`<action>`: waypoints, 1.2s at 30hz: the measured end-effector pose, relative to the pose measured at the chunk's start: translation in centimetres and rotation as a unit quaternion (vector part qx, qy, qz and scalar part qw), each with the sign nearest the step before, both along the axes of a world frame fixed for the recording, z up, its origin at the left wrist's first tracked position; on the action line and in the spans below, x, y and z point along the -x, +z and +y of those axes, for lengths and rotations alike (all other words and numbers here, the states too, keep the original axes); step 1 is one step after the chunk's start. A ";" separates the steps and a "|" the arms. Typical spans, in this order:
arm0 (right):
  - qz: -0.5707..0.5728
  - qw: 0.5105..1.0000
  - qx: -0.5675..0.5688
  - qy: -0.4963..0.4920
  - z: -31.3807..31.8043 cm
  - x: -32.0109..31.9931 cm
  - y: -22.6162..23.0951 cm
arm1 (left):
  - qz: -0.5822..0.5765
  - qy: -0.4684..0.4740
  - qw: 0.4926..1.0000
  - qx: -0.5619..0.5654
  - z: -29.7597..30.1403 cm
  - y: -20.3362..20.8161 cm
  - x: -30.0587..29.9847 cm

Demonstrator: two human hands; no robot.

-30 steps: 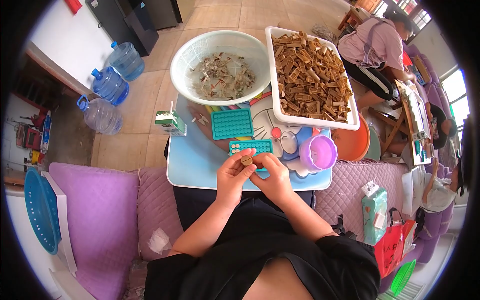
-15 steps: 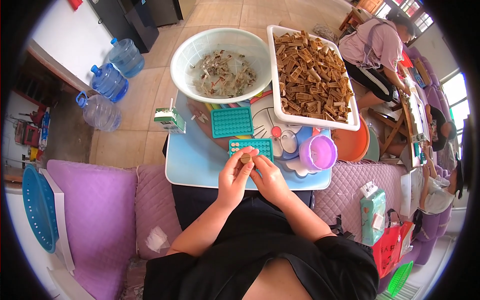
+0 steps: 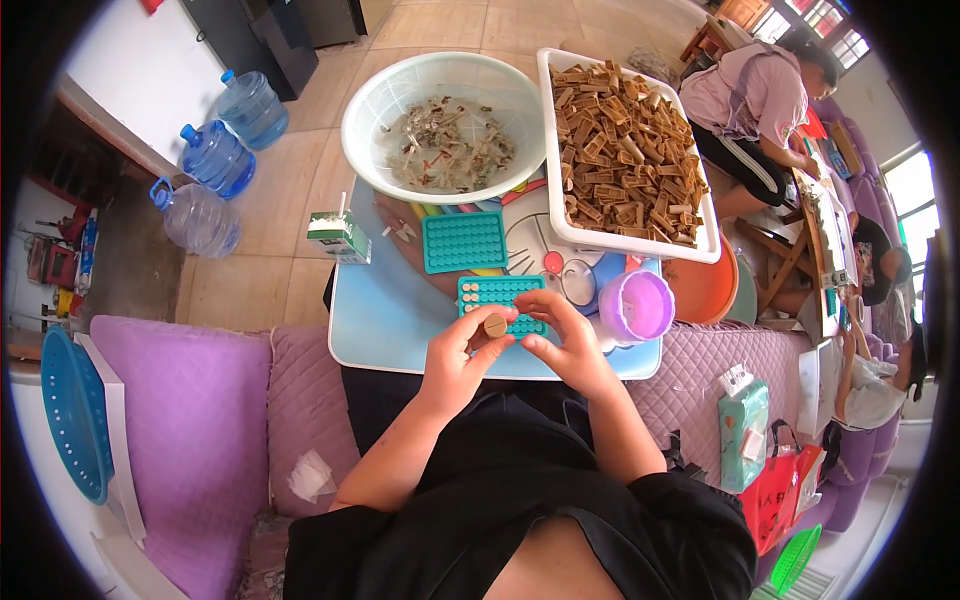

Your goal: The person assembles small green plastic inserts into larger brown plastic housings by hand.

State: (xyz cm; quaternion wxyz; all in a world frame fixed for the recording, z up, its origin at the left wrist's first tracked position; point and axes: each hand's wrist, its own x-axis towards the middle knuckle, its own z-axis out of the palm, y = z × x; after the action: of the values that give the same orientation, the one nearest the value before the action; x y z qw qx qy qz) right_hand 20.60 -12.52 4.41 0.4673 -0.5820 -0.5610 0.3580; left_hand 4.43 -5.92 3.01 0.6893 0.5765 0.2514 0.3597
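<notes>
My left hand [image 3: 452, 365] pinches a small brown cylindrical piece [image 3: 496, 326], round end up, between thumb and fingers over the table's near edge. Just to its right, my right hand [image 3: 573, 345] is open, thumb and fingers apart, with nothing visible in it. Beyond both hands lies a teal tray [image 3: 497, 291] with rows of small cavities, partly hidden by my fingers. Several pale round pieces [image 3: 470, 289] sit in its left columns. A second teal cavity tray [image 3: 465, 242] lies behind it.
On the blue-topped table [image 3: 385, 330] stand a pale basin [image 3: 360, 140] with tangled bits, a white tub [image 3: 555, 200] heaped with brown pieces, a purple cup [image 3: 637, 306] and a green-white carton [image 3: 340, 236]. An orange basin [image 3: 705, 283] stands to the right. Other people sit at the far right.
My right hand has come away from the brown piece, moving right and opening. The left hand has lowered slightly, still gripping the piece.
</notes>
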 end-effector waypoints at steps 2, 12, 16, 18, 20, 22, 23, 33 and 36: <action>0.150 0.988 -0.032 0.033 -0.2 0.2 0.5 | 0.009 -0.003 1.000 -0.021 -0.2 0.2 -0.3; -0.041 0.996 -0.061 -0.055 0.5 3.1 0.1 | 0.144 0.129 0.951 -0.243 -1.2 -1.7 -1.1; -0.049 0.997 -0.047 -0.031 0.4 2.4 0.6 | 0.137 0.115 0.961 -0.212 -1.5 -1.4 -1.1; -0.029 0.999 -0.034 -0.002 0.5 1.8 1.4 | -0.005 0.079 0.995 -0.057 -1.5 -1.8 -1.3; -0.014 0.999 -0.014 0.036 0.5 1.4 1.3 | 0.029 0.082 0.992 -0.096 -1.5 -2.4 -1.1; -0.014 1.000 -0.007 0.012 0.3 1.9 0.9 | 0.065 0.084 0.985 -0.133 -1.7 -2.5 -1.1; -0.013 1.000 0.000 -0.011 0.2 2.2 0.7 | 0.098 0.109 0.974 -0.175 -1.8 -2.4 -1.3; 0.016 0.999 0.039 0.014 0.9 -1.2 0.5 | -0.289 -0.076 0.909 0.292 -0.9 -1.9 -0.7; 0.137 0.984 0.108 0.033 0.0 -0.9 1.4 | -0.290 -0.089 0.899 0.316 -0.7 -1.9 -0.2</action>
State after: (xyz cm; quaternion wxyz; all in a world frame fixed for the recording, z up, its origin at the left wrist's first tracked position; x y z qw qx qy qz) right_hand 21.49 -12.49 5.79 0.4619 -0.5558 -0.4689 0.5077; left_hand 4.61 -6.67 1.08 0.9067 0.2186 0.0879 0.3498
